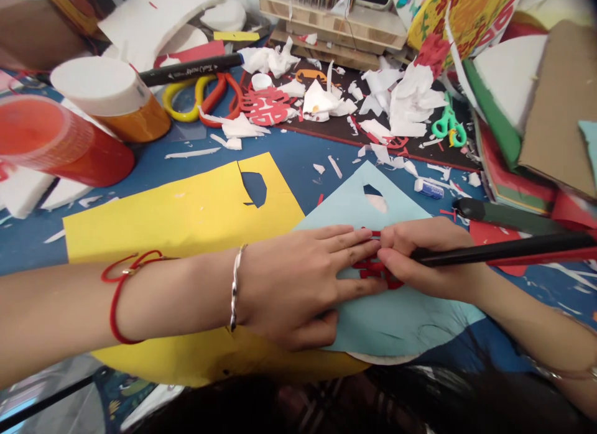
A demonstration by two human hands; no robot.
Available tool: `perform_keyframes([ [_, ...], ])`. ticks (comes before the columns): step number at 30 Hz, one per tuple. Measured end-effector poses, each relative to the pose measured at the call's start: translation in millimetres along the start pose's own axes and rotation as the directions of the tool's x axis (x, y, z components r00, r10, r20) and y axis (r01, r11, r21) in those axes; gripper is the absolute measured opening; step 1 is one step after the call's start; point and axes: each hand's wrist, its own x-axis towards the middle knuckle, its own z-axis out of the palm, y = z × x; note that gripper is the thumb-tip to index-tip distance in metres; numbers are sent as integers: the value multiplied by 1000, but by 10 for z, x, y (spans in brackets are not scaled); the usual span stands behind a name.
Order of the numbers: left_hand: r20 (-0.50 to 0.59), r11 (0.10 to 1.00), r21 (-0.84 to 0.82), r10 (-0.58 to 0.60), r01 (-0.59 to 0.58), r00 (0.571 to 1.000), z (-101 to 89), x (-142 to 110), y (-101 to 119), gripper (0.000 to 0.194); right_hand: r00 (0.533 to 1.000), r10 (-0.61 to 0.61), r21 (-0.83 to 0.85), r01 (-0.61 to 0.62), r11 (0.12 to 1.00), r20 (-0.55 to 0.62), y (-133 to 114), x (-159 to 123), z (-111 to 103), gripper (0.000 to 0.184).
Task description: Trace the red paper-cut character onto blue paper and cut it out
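Observation:
My left hand (303,285) lies flat, palm down, with its fingers stretched over a red paper cutout (373,269). The cutout rests on light blue paper (396,325), and the fingers cover part of it. My right hand (429,253) is closed in a pinch round a slim black pen-shaped tool (494,249); its fingertips meet the cutout's right side. The tool's working tip is hidden, so I cannot tell whether it is a pen or a craft knife. Yellow paper (153,216) with a cut hole extends under my left forearm.
An orange-red jar (60,142) and a white-lidded jar (112,98) stand at left. Behind lie a black marker (191,69), yellow-and-red-handled scissors (205,101) and scattered white scraps (321,101). At right are small green scissors (448,124), an eraser (429,188) and stacked cardboard (562,104).

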Motion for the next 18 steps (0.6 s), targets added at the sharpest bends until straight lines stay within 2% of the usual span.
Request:
perform_keyframes([
  [3,3,1000,-2,-2,2,1000,-1,1,-1,63,999,1,17,-1,1000,-34,17,-4,-5,32],
  [18,-3,1000,10,0,0,1000,0,0,-1,61,1000,26,-19,-26,999,0,-10,14,24,31],
])
